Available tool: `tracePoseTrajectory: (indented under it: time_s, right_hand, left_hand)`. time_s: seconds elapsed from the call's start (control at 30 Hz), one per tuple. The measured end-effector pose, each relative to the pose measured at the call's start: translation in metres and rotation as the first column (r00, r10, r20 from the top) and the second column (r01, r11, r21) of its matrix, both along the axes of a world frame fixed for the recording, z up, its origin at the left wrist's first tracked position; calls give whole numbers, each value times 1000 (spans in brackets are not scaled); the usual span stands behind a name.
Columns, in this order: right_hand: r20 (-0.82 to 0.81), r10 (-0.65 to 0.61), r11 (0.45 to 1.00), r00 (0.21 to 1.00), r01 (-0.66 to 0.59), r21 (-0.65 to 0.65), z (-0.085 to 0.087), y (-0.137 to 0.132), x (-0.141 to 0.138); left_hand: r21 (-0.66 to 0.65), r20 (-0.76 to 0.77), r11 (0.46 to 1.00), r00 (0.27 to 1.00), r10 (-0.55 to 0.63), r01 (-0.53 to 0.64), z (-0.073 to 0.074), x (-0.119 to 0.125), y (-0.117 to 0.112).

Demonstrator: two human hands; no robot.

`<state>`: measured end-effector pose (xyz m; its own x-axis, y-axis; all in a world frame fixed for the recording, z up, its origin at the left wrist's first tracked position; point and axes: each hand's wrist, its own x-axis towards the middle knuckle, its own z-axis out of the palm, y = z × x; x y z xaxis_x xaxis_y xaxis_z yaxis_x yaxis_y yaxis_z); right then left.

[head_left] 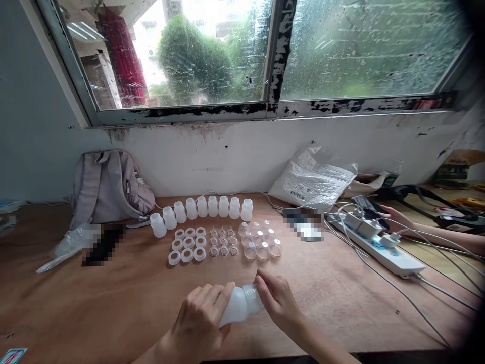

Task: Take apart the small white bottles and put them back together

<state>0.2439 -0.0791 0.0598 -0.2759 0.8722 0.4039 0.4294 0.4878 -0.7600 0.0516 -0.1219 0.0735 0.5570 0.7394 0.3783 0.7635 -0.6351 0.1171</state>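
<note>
A small translucent white plastic bottle (pixel 237 306) lies tilted between my hands, just above the front of the table. My left hand (pixel 200 318) is wrapped around its body. At the other end, my right hand (pixel 279 302) has its fingers closed on the bottle's ribbed neck end; they partly hide that end. Beyond my hands, several similar bottles (pixel 191 208) stand in a curved row. In front of that row lie white rings (pixel 177 244), small clear nipple-like pieces (pixel 223 241) and clear domed caps (pixel 262 251), each kind laid out in a grid.
A backpack (pixel 99 187) leans on the wall at left, near a crumpled plastic bag (pixel 74 240). A silver padded bag (pixel 312 177) sits back right. A power strip (pixel 401 263) with plugs and trailing cables occupies the right side. Another person's hand (pixel 397 217) touches a dark device there.
</note>
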Motion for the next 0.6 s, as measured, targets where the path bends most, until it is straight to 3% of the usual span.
tracePoseTrajectory:
  time_s: [0.13,0.27,0.43,0.5,0.6]
  right_hand:
    - [3,-36,999,999,36,-15,1,3,-2]
    - [3,-21,999,1000,21,-42,-3,3,-3]
    - [3,-20,1000,1000,20,-24,-7,1,-5]
    - [-9,7,1000,1000,-7,-4,-7,0,-5]
    - [-13,80,995,997,-79,60,-7,-1,-3]
  left_hand:
    - [18,13,999,999,47,-47,-4,1,1]
    - [-168,79,984,994,75,-61,5,0,-3]
    - [-385,167,922,978,123,-50,24,-1,-6]
    - [-499,218,866,968,128,-2,31,-1,-6]
    - [-680,304,727,939,162,95,38,-3,-6]
